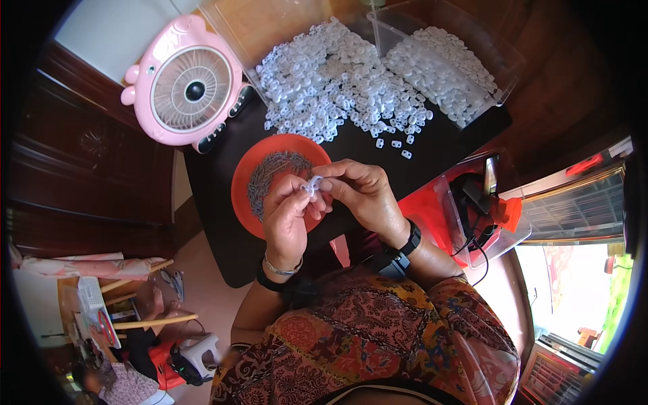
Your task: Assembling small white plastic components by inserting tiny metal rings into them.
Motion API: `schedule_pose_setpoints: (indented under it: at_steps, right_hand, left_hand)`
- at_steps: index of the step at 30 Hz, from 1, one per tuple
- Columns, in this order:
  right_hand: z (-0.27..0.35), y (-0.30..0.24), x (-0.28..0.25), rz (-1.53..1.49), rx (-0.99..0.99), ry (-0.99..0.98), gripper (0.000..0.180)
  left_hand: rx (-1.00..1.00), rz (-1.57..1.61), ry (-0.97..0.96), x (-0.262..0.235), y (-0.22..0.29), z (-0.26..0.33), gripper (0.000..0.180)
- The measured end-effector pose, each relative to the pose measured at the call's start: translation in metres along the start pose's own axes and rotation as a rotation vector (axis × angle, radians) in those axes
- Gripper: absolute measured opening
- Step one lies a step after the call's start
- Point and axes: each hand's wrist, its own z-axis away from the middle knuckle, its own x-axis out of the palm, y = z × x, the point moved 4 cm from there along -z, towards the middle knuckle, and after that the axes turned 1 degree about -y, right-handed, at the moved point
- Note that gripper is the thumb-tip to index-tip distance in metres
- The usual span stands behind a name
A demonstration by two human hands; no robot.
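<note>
Both hands pinching one small white plastic clip above a red dish.

Left hand (pixel 287 219) and right hand (pixel 361 192) meeting fingertip to fingertip, closed narrowly on the white plastic clip (pixel 312 185), just over the near rim of the red dish (pixel 241 185) holding a heap of thin grey metal pins (pixel 273 174). Beyond, on the black table (pixel 445 145), a loose pile of white clips (pixel 337 84); more in a clear plastic bin (pixel 445 64). Far left, a pink desk fan (pixel 182 84). Right, a clear box of cables (pixel 476 209).

No pkgs, labels, signs or screens to be seen here.
</note>
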Motion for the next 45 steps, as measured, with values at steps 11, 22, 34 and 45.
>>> schedule_pose_setpoints:
  at_steps: [11, 22, 34, 45]
  right_hand:
    - [0.004, 0.009, -0.008, -0.165, 0.239, -0.095, 0.011]
    - [0.004, 0.005, -0.009, -0.242, 0.302, -0.11, 0.013]
    - [0.008, -0.002, 0.005, 0.106, 0.146, -0.242, 0.019]
    - [0.005, 0.016, 0.011, -0.229, 0.169, -0.042, 0.01]
  left_hand:
    - [-0.031, -0.102, 0.031, -0.005, 0.006, 0.011, 0.017]
    - [-0.107, -0.346, 0.055, -0.005, 0.003, 0.018, 0.018]
    - [-0.063, -0.14, 0.052, -0.01, -0.001, 0.018, 0.019]
    - [0.066, -0.081, 0.063, -0.009, 0.001, 0.017, 0.017]
